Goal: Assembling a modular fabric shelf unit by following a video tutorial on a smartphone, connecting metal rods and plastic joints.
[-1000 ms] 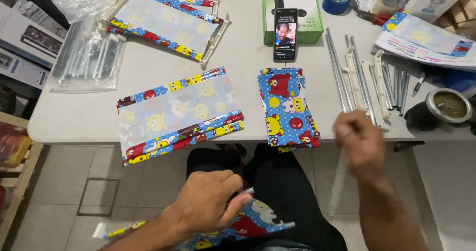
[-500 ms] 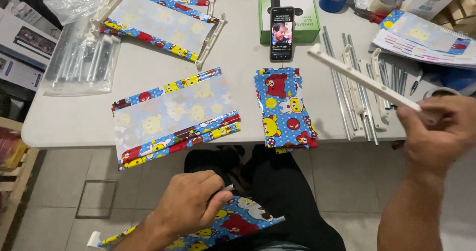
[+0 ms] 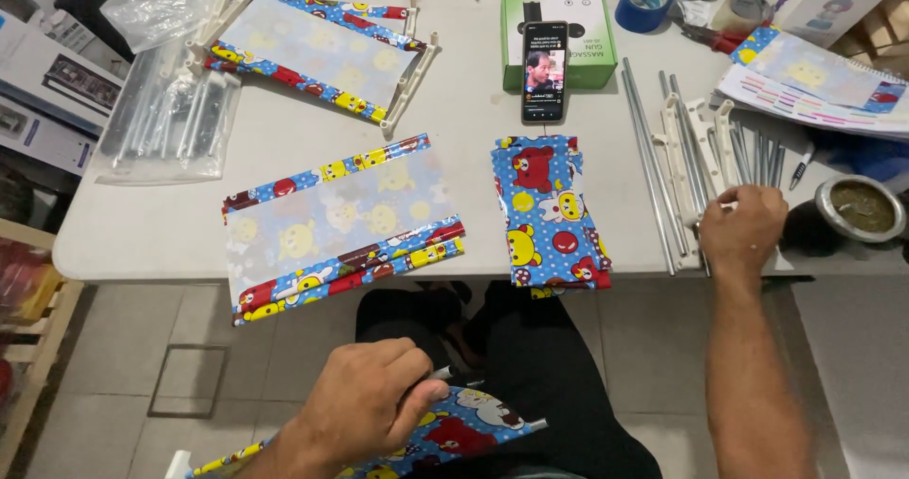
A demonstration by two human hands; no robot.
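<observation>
Left hand (image 3: 365,413) clenched on light, floppy cartoon-print plastic panel (image 3: 445,436); right hand (image 3: 743,228) gripping stiff, slippery white plastic rail (image 3: 689,171), probably best held mid-length

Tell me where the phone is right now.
In the head view, the phone stands at the far middle of the white table, leaning against the green box, just beyond the folded cartoon-print sheet.

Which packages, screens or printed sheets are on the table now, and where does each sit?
Green box: far centre, flat, white top panel.
Phone: upright against that box, screen lit.
Clear plastic bag: far left, holding metal rods.
Printed sheets: far right, white stack with coloured marks.
Blue tape roll: beside the box.
</observation>
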